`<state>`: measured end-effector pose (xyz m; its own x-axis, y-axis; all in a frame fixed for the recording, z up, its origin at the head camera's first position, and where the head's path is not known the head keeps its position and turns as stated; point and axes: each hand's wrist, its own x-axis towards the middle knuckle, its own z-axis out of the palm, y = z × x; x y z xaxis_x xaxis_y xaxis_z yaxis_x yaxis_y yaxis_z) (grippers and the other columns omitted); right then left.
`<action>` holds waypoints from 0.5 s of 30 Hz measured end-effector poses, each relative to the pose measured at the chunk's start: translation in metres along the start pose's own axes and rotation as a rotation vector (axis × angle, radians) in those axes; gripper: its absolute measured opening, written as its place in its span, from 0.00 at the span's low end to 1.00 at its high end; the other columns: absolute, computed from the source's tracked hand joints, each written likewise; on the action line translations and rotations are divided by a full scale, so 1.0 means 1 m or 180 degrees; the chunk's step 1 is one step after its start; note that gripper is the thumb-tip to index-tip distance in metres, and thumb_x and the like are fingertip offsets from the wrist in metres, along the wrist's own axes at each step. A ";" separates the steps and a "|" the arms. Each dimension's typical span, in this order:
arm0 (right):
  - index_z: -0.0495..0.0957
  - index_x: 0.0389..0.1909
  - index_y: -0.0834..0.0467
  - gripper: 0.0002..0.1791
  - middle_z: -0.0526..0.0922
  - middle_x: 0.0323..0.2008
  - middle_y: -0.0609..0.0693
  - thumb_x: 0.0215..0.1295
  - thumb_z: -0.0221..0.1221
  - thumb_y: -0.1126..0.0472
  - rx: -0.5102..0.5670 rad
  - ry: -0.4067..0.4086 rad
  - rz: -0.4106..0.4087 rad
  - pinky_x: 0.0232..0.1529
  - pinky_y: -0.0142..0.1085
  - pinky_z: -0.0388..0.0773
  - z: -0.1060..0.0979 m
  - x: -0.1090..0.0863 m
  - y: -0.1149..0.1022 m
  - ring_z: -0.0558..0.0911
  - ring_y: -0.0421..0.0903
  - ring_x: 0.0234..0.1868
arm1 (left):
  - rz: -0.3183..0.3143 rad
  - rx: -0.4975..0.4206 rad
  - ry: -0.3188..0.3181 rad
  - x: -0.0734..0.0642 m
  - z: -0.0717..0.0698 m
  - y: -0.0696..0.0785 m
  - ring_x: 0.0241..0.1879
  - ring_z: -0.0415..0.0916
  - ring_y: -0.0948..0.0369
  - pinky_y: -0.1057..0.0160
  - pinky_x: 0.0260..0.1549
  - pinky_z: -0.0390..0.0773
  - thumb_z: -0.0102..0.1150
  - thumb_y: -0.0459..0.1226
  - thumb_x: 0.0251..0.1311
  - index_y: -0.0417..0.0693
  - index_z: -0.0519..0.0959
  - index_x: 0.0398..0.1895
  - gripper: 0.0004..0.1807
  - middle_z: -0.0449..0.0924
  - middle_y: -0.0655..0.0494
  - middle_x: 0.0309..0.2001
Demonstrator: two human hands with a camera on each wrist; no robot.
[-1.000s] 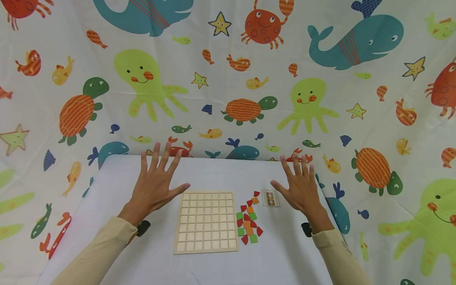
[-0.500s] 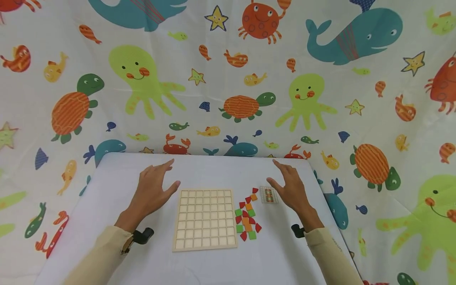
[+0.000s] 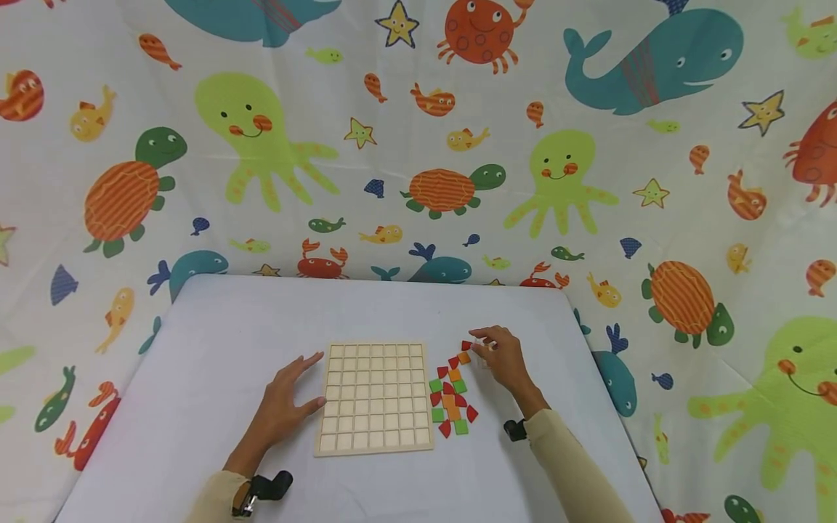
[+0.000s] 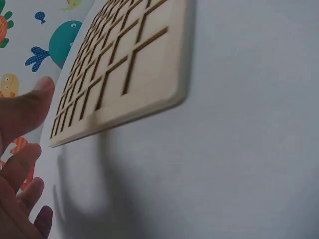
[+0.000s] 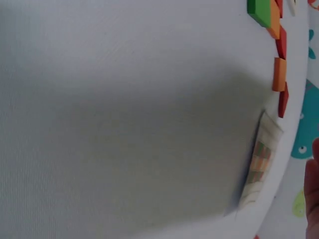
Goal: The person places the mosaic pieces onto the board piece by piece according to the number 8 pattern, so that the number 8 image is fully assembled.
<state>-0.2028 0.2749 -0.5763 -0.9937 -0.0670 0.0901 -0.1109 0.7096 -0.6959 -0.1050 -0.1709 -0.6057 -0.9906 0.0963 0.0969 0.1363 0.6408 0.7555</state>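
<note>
A square wooden grid board (image 3: 375, 399) lies flat on the white table, its squares bare. My left hand (image 3: 277, 403) is at the board's left edge, fingers apart and lightly bent; the left wrist view shows its thumb (image 4: 30, 107) close to the rim, contact unclear. My right hand (image 3: 505, 356), fingers bent, hovers over the small pattern card (image 5: 259, 162), mostly hidden from the head view. No held thing shows in it. Just left of its fingertips lies a red piece (image 3: 466, 346).
Red, orange and green (image 3: 461, 427) flat pieces lie loosely along the board's right side. A white curtain (image 3: 418, 160) printed with sea animals hangs behind the table (image 3: 248, 312) and down both sides.
Both hands have come down from raised, spread positions. The left has moved toward the board's left edge, the right inward over the card. Board and pieces stay in place.
</note>
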 end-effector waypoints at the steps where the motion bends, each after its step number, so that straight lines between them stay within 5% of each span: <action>1: 0.87 0.59 0.50 0.17 0.88 0.52 0.53 0.71 0.69 0.61 -0.0032 -0.0018 0.0045 0.56 0.46 0.82 0.003 0.002 0.002 0.81 0.51 0.52 | -0.0001 0.0000 0.0009 -0.004 0.004 -0.002 0.80 0.56 0.31 0.20 0.71 0.56 0.78 0.39 0.58 0.55 0.67 0.81 0.46 0.67 0.39 0.79; 7: 0.89 0.55 0.51 0.14 0.87 0.49 0.52 0.71 0.69 0.60 -0.0175 -0.0124 0.0310 0.56 0.48 0.82 0.018 0.013 0.011 0.81 0.51 0.51 | 0.0008 -0.0015 0.0027 -0.018 0.022 -0.012 0.80 0.55 0.30 0.18 0.69 0.56 0.80 0.41 0.53 0.54 0.72 0.78 0.46 0.70 0.43 0.78; 15: 0.90 0.50 0.54 0.11 0.85 0.44 0.52 0.70 0.70 0.58 -0.0453 -0.0164 0.0496 0.54 0.46 0.82 0.030 0.024 0.014 0.79 0.50 0.47 | 0.0261 0.0186 0.0099 -0.021 0.031 -0.016 0.80 0.54 0.28 0.22 0.71 0.53 0.82 0.43 0.48 0.52 0.76 0.74 0.45 0.68 0.42 0.78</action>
<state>-0.2290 0.2618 -0.6051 -0.9986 0.0182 -0.0499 0.0442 0.8058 -0.5905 -0.0858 -0.1597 -0.6405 -0.9759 0.1271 0.1776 0.2163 0.6751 0.7053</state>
